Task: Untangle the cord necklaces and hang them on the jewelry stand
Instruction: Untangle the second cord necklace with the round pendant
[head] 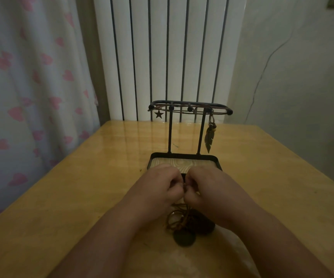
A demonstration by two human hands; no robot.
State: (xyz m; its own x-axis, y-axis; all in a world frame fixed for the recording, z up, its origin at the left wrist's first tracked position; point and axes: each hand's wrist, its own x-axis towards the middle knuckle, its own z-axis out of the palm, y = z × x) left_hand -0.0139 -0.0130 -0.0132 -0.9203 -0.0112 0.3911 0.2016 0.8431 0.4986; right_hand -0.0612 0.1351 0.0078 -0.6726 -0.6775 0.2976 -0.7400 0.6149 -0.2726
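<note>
A black metal jewelry stand point(190, 107) rises from a tray base point(184, 156) on the wooden table. A star pendant point(159, 114) hangs at its left end and a feather pendant point(209, 138) at its right, with brown cord draped along the top bar. In front of the tray, my left hand point(158, 187) and my right hand point(212, 187) meet with curled fingers, pinching a brown cord between them. Below the hands a tangle of brown cord point(179, 219) trails down to a dark round pendant point(184, 237) and another dark pendant point(205, 225) on the table.
The yellow wooden table point(82, 197) stretches to both sides of the stand. A white radiator point(170, 57) stands behind it, a curtain with pink hearts point(32, 87) hangs on the left, and a pale wall point(302, 77) is on the right.
</note>
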